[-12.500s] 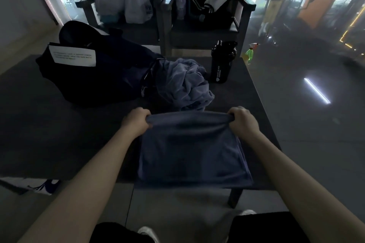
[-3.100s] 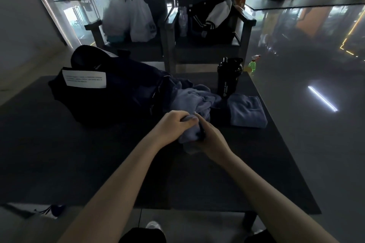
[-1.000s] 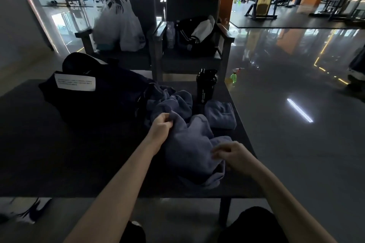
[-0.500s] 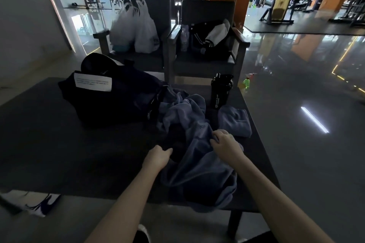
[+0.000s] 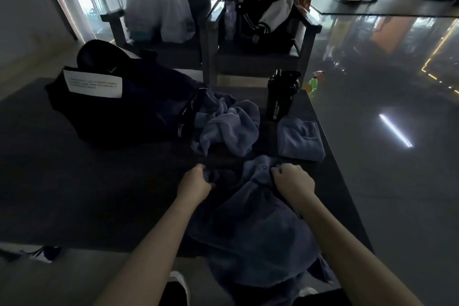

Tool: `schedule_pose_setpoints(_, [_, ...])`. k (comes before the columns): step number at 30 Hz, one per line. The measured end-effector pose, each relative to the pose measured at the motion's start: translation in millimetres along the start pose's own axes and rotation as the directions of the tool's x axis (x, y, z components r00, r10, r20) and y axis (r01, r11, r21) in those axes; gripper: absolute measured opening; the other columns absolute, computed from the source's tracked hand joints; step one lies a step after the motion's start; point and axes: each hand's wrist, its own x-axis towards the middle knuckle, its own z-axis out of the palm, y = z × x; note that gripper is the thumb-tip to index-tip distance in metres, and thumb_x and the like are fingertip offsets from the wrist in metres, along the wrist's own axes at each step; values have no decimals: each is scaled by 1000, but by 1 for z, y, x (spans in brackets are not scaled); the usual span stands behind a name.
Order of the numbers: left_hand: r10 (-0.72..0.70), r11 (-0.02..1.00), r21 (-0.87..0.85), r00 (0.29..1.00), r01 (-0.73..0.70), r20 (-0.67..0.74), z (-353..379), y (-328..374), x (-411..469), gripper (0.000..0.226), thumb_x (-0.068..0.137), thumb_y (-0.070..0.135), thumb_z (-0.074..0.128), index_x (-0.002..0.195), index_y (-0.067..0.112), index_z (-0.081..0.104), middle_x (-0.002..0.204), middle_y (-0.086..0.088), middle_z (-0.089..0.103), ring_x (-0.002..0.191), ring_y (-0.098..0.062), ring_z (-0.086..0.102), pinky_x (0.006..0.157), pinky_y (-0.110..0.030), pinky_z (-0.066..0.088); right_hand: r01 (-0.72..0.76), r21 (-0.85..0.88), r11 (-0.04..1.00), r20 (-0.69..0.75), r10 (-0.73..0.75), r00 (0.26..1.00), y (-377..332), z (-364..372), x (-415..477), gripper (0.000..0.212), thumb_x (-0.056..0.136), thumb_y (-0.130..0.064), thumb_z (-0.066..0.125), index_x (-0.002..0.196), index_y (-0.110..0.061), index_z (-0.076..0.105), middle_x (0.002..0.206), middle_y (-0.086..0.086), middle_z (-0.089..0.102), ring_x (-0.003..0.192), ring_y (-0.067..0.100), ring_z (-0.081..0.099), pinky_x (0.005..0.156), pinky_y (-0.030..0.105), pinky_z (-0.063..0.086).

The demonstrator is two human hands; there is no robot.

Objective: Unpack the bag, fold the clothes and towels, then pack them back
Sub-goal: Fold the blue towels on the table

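A blue-grey towel (image 5: 258,226) lies rumpled between my arms and hangs over the near edge of the dark table (image 5: 74,194). My left hand (image 5: 196,184) is closed on its dark left edge. My right hand (image 5: 293,182) is fisted on a bunched top corner. Behind them a second crumpled blue towel (image 5: 228,129) spills from the open end of the black duffel bag (image 5: 124,104), which lies on its side with a white label. A folded blue towel (image 5: 299,139) rests at the right, beside a black shaker bottle (image 5: 282,94).
Two dark armchairs stand behind the table, one with white plastic bags (image 5: 159,2), the other with a black jacket (image 5: 265,22). A green spray bottle (image 5: 313,83) is on the glossy floor at the right. A white and blue cloth (image 5: 37,252) lies on the floor at the left.
The towel has been dragged toward me and now hangs further over the near edge. Both hands have pulled back and closed on its top edge, spaced apart.
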Motion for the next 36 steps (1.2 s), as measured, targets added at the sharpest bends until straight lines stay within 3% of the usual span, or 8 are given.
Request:
schedule_pose_setpoints(4, [-7,1000,11,1000,7,-24,0,-3,-2,50,78,20,76,120,6,54,116,-12,63,106,-28,60,76,-28,45,-191,163,968,71,181,981,-2,6,8,42,93,-32,52,119,0,45,118,16,58,103,34,58,73,34,43])
schedule_pose_setpoints(8, [-40,999,7,999,40,-23,-5,-3,-7,47,78,21,76,115,1,55,111,-13,63,101,-29,61,80,-35,51,-221,201,954,94,206,974,-4,12,3,18,89,-16,53,103,-5,55,109,14,61,84,27,55,69,32,43])
schedule_pose_setpoints(13, [-32,994,99,998,38,-54,-23,-6,-17,8,86,20,65,88,14,60,91,-5,65,79,-20,61,61,-29,47,-64,294,954,-136,108,985,6,-3,-11,16,95,-18,45,105,-7,49,99,14,61,85,33,59,64,33,39])
schedule_pose_setpoints(19, [-27,998,58,992,35,-127,-63,11,-11,14,93,21,52,86,12,60,82,-8,64,70,-22,62,56,-28,47,74,595,801,-301,136,944,9,-42,-12,11,92,-19,53,97,-9,52,90,9,62,77,24,57,64,32,40])
schedule_pose_setpoints(22, [-61,968,-249,988,24,-140,-78,29,2,14,96,16,51,82,14,54,80,-10,63,58,-22,66,44,-27,50,116,579,807,-403,160,901,8,-59,-6,12,89,-20,59,94,-11,52,82,2,58,75,23,56,62,30,38])
schedule_pose_setpoints(25, [-104,843,-537,989,32,-105,-86,51,21,16,97,10,52,81,11,57,91,-10,59,71,-28,66,54,-35,58,134,534,835,-467,160,870,6,-72,8,15,88,-22,61,92,-11,51,75,-2,54,72,21,53,61,29,37])
schedule_pose_setpoints(34, [-44,860,-489,933,-147,-358,-75,83,101,10,97,17,53,89,12,59,92,-9,64,68,-18,67,50,-24,54,146,423,894,-580,143,802,5,-76,91,13,92,-19,58,83,-11,52,74,2,57,68,19,53,56,26,33])
schedule_pose_setpoints(36, [-21,882,-441,921,-166,-389,-65,87,117,12,98,17,50,99,11,60,101,-12,65,80,-21,67,64,-29,56,179,427,886,-594,126,795,5,-70,108,10,92,-14,55,83,-11,52,81,6,59,69,17,51,54,25,33])
